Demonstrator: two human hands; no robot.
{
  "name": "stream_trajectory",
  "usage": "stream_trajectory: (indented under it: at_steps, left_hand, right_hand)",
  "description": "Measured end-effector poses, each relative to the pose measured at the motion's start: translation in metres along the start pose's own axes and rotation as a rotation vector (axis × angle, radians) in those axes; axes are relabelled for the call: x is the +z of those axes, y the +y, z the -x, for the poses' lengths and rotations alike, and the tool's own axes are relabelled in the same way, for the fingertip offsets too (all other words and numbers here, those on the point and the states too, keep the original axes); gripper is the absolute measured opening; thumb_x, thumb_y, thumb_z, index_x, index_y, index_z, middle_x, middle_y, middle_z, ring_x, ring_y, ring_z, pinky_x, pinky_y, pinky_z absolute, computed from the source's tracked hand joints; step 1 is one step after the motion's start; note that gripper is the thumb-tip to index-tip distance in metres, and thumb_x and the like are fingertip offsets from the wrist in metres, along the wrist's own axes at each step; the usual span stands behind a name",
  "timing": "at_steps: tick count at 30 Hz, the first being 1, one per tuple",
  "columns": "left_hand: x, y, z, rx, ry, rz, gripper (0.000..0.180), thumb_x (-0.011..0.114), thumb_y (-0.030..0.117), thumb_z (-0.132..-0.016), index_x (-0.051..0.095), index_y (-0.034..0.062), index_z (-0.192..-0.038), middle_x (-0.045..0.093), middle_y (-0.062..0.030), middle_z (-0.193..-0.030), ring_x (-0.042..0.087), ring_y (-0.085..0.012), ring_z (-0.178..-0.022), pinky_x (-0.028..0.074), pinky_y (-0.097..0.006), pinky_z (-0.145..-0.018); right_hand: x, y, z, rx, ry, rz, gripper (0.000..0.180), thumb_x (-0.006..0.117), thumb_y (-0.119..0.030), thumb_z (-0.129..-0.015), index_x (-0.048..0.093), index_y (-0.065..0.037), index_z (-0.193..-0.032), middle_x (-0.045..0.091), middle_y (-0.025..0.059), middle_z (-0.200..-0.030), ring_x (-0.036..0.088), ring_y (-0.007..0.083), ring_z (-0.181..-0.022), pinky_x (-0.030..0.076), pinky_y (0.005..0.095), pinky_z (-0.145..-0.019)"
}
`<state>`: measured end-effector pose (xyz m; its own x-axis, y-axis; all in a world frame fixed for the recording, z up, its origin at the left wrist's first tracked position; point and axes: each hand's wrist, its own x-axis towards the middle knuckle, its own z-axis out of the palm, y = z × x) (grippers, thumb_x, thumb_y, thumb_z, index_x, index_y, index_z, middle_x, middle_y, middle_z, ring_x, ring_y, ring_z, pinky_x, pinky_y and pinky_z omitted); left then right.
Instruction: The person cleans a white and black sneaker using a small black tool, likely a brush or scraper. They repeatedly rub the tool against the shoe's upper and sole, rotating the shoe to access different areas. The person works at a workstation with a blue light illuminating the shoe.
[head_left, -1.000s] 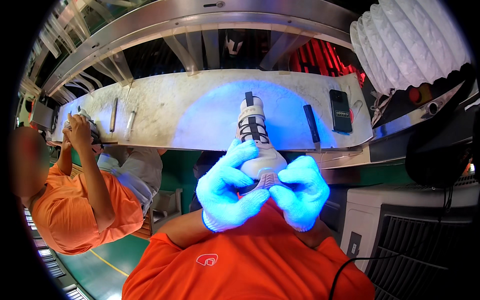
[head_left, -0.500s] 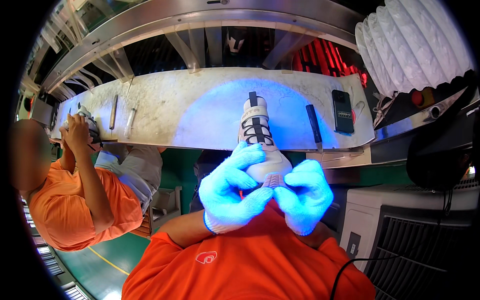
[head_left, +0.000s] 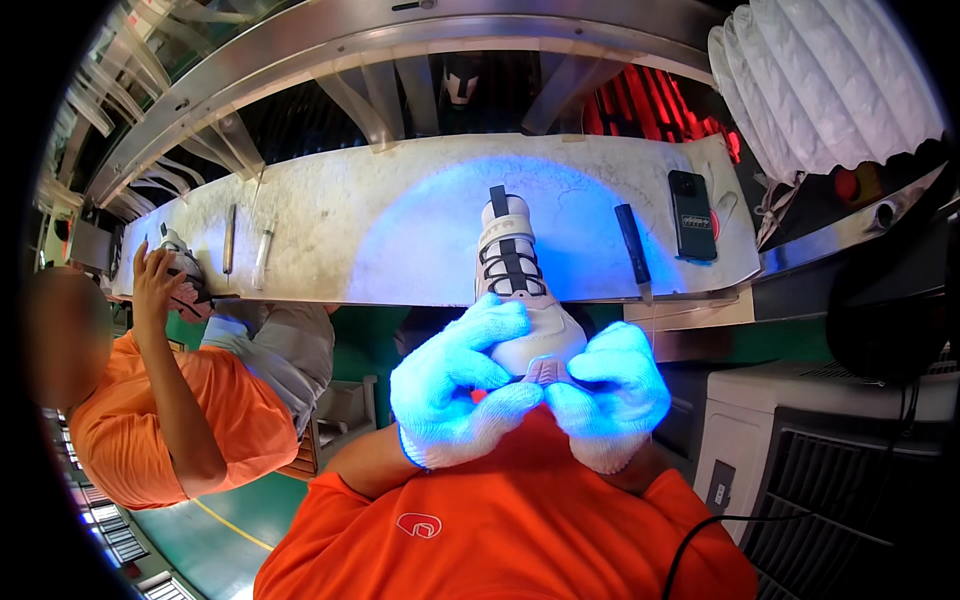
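Note:
A light-coloured sneaker (head_left: 512, 265) with black laces and a black pull tab points its toe toward me, partly over the worktable's near edge. My left hand (head_left: 462, 390), in a white knit glove lit blue, grips the toe from the left, its fingers on the upper and its thumb by the sole's front. Closed at the other side of the toe, my right hand (head_left: 612, 395), gloved the same, pinches the sole's edge. Between the two thumbs shows the ridged toe end of the sole (head_left: 546, 369). The shoe's underside is hidden.
On the pale worktable (head_left: 320, 220) lie a dark-handled tool (head_left: 632, 245), a phone (head_left: 691, 216), a thin rod (head_left: 229, 240) and a slim clear tube (head_left: 263, 258). A co-worker (head_left: 200, 410) at left handles another shoe (head_left: 186, 285). A white duct (head_left: 825, 90) hangs at upper right.
My hands keep their hold on the sneaker's toe, with only slight shifts. The view has tilted a little. At left, the co-worker's shoe has turned to show more of its sole.

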<state>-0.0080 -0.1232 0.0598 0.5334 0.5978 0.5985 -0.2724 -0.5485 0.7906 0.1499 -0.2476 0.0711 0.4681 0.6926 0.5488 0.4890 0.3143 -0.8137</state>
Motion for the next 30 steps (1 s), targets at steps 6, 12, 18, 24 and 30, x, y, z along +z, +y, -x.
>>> stream_trajectory:
  at_steps: [6,12,18,24,30]
  left_hand:
    - [-0.003,0.006,-0.013,-0.020,-0.067,-0.025,0.030,0.099,0.013,-0.086,0.072,0.0023,-0.089,0.079,-0.0285,-0.126,0.081,-0.0433,-0.117,0.060,-0.052,-0.111]
    - [-0.013,0.001,-0.015,0.010,-0.182,-0.043,0.034,0.099,0.012,-0.087,0.068,0.0019,-0.095,0.078,-0.0296,-0.130,0.080,-0.0424,-0.122,0.058,-0.054,-0.114]
    - [-0.003,-0.007,-0.004,-0.106,-0.036,0.239,0.053,0.100,0.013,-0.088,0.054,0.0034,-0.111,0.078,-0.0308,-0.131,0.076,-0.0402,-0.130,0.053,-0.059,-0.120]
    - [-0.016,-0.001,-0.007,-0.201,-0.144,0.225,0.069,0.098,0.018,-0.090,0.063,-0.0064,-0.144,0.073,-0.0269,-0.143,0.071,-0.0363,-0.135,0.051,-0.054,-0.121]
    - [-0.028,-0.007,-0.019,-0.227,-0.310,0.129,0.070,0.092,0.034,-0.091,0.071,-0.0033,-0.146,0.076,-0.0258,-0.141,0.069,-0.0391,-0.141,0.022,-0.061,-0.138]
  right_hand:
    - [-0.007,0.002,-0.003,0.018,-0.024,-0.023,0.031,0.094,0.003,-0.084,0.070,-0.006,-0.101,0.064,0.0084,-0.094,0.060,0.0200,-0.080,0.049,0.0336,-0.069]
    - [-0.010,0.008,-0.004,-0.011,-0.023,-0.075,0.031,0.094,0.000,-0.084,0.076,-0.004,-0.108,0.070,0.0095,-0.098,0.066,0.0192,-0.079,0.055,0.0313,-0.067]
    - [0.002,0.015,0.014,0.157,0.088,-0.210,0.050,0.097,-0.004,-0.082,0.072,-0.002,-0.125,0.072,0.0107,-0.105,0.071,0.0173,-0.084,0.060,0.0321,-0.073]
    - [0.005,0.007,0.009,0.166,0.035,-0.195,0.066,0.095,0.005,-0.086,0.061,0.003,-0.143,0.070,0.0051,-0.101,0.067,0.0091,-0.086,0.059,0.0287,-0.073]
    - [0.005,0.007,-0.002,0.043,0.034,-0.122,0.071,0.101,-0.006,-0.083,0.064,0.004,-0.143,0.074,0.0120,-0.105,0.072,0.0152,-0.086,0.063,0.0331,-0.077]
